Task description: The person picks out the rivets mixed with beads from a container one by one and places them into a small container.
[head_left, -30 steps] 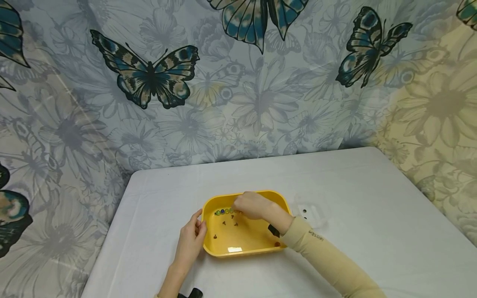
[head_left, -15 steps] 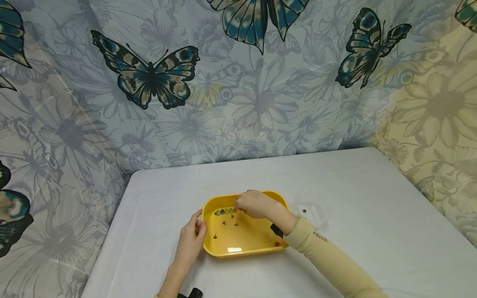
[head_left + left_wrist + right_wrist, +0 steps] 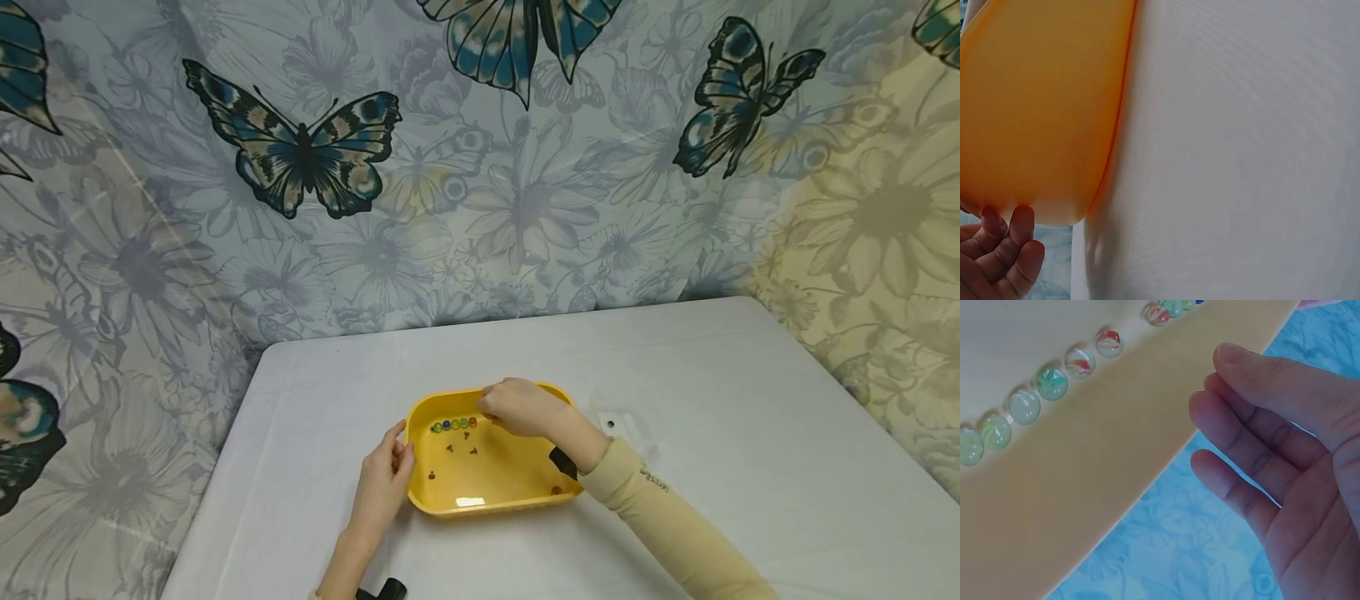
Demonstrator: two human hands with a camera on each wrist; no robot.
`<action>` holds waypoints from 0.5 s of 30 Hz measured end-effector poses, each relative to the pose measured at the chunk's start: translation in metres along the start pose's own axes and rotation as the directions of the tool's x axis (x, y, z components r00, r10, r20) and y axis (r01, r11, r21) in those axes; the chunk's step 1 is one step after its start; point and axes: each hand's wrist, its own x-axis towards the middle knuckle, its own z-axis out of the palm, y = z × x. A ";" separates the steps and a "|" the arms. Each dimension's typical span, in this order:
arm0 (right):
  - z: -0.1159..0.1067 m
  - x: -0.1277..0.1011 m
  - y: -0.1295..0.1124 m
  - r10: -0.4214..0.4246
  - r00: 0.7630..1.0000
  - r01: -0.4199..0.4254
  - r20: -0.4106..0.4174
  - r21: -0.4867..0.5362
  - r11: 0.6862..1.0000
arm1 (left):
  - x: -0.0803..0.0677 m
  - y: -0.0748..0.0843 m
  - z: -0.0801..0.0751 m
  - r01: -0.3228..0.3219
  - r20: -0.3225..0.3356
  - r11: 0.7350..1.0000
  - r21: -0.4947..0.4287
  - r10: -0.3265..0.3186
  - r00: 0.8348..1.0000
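A yellow tray (image 3: 487, 492) lies on the white table. My left hand (image 3: 387, 475) holds its left end; in the left wrist view, fingertips (image 3: 1022, 219) meet the outer wall. Over the tray's back side hovers my right hand (image 3: 521, 406). The right wrist view shows thumb and fingers loosely bent, with nothing seen between them. Beside that hand runs a row of glass marbles with coloured swirls, among them a green marble (image 3: 1052, 383) and a red one (image 3: 1109, 343). The head view shows the row's left part, including an orange marble (image 3: 472, 422); my right hand hides the rest.
Several small dark-brown specks, such as one speck (image 3: 473, 451), lie scattered in the tray, with a reddish-brown piece (image 3: 557, 490) at its front right corner. Right of the tray is a transparent item (image 3: 630, 433). A butterfly-print cloth (image 3: 525, 208) hangs behind the table (image 3: 337, 383).
My right hand has shifted slightly right and back, uncovering the orange marble at the end of the visible row. My left hand keeps its place on the tray.
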 end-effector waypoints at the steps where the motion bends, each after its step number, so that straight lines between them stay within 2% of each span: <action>1: -0.001 -0.001 0.000 0.002 1.000 -0.002 -0.001 0.001 1.000 | 0.000 0.000 0.000 0.000 0.002 1.000 0.001 0.000 1.000; 15: -0.001 -0.008 0.004 0.021 0.999 -0.019 -0.032 0.042 0.999 | 0.000 -0.001 0.000 -0.003 0.006 1.000 -0.009 0.003 1.000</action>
